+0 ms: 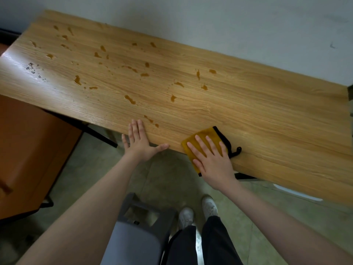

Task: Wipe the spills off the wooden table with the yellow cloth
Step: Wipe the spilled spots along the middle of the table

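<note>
The folded yellow cloth with black edging (pixel 205 136) lies at the near edge of the light wooden table (pixel 267 119), one corner overhanging. The right hand (pixel 211 159) presses flat on it, fingers straight and spread, covering much of it. The left hand (pixel 140 141) rests open on the table edge, holding nothing. Amber spills (pixel 129 99) dot the tabletop beyond. A grey chair (pixel 137 232) below is partly cut off.

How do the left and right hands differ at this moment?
The right hand presses flat on the yellow cloth; the left hand rests on bare table. The left lies closer to the spills; the right sits on a spill-free stretch. Both are open, fingers straight, at the near edge.
</note>
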